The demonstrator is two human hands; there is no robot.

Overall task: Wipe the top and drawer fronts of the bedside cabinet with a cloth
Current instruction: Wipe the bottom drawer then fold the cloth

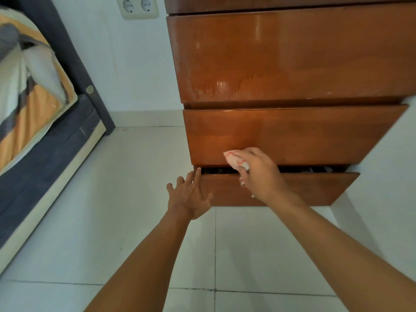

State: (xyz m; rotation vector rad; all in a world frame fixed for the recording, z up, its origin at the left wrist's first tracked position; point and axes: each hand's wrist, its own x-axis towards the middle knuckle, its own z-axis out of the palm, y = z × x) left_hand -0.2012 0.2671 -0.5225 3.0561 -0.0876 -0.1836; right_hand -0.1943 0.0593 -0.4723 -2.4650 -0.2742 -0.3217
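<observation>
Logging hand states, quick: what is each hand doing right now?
Left hand: open, fingers spread, holding nothing.
Right hand: closed on the cloth.

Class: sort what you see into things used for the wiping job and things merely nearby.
Job: brown wooden cabinet; white-and-red cloth bunched in right hand; open left hand at the bottom drawer.
Nearby: orange-striped bed; white double wall socket.
</observation>
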